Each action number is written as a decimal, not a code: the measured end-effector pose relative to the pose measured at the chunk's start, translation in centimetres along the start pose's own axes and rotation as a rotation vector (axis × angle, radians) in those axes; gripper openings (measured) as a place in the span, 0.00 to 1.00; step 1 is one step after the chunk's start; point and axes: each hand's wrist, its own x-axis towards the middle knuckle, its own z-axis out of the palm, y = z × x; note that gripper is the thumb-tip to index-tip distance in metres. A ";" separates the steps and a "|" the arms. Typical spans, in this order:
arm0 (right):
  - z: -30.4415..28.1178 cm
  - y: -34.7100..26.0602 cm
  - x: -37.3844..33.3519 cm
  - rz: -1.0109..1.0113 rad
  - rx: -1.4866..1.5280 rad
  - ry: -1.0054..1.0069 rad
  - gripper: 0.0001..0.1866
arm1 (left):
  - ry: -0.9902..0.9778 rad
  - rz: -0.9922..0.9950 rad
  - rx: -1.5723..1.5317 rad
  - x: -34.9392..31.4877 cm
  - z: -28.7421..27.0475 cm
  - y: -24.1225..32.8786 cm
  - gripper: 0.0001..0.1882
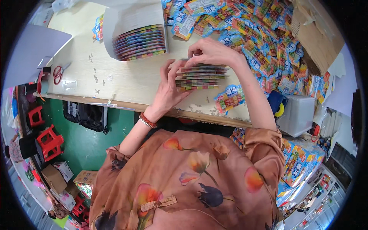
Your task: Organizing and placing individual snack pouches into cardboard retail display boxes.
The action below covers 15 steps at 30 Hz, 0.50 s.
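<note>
Left hand (168,88), at the centre of the frame, curls around the left end of a stack of packets (202,79), its thumb toward the near side and its fingers toward the far side; the right hand (212,53) arches over the far end of the stack with bent fingers, and whether it pinches a packet cannot be told. Beneath them a pale table (84,73) spans the upper part of the frame. A loose pile (260,57) of blue, orange and yellow packets spreads across its upper right, beside a brown cardboard box (322,30) at the frame's upper right. Up and left of the hands sits an open white box (134,15), holding a tight row of packets (140,44). One single packet (230,99) lies flat right of centre, near the stack. Smaller red-handled scissors (60,71) rest at the upper left, near the table's left end.
</note>
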 end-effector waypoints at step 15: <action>1.3 5.8 -2.8 0.256 0.360 -0.092 0.20 | -0.065 0.033 0.025 0.2 -1.0 0.0 0.41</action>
